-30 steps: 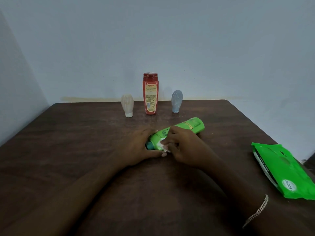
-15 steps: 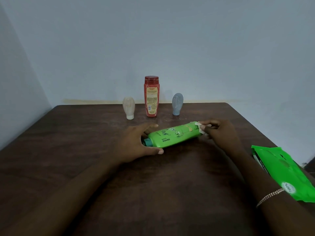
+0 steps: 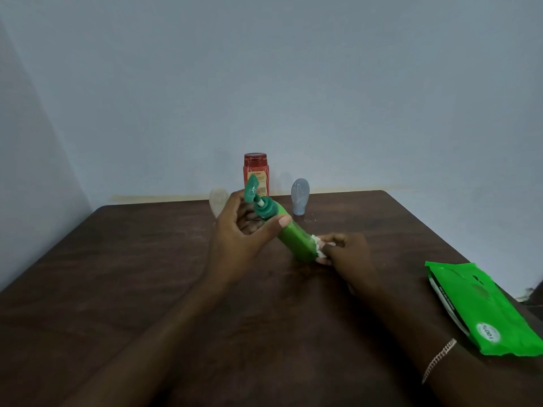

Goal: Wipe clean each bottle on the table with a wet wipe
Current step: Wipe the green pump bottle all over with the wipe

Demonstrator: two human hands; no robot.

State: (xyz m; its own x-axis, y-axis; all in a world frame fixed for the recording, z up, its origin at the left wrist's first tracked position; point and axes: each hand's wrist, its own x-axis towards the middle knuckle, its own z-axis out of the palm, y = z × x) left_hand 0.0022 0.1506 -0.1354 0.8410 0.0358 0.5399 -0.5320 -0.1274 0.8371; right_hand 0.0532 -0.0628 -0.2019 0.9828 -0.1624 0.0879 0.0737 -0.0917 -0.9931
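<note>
Dark brown wood makes up the one table, which fills the lower half of the view and meets a pale blue-grey wall. One green pack of wipes lies flat near the table's right edge, just beside the right forearm. Four bottles can be counted. The green bottle, with a darker green pump top, is held tilted near the middle of the table, pump end raised and pointing away, base end low; whether the base touches the wood cannot be told. The other three stand in a row at the far edge: a tall red bottle in the middle, a small blue-grey bottle to its right, and a small pale bottle to its left, mostly hidden behind the left hand. That hand grips the green bottle just below the pump, fingers curled behind it and thumb laid across the front. The right hand pinches one crumpled white wipe against the bottle's base end. One thin chain bracelet sits on the right wrist.
</note>
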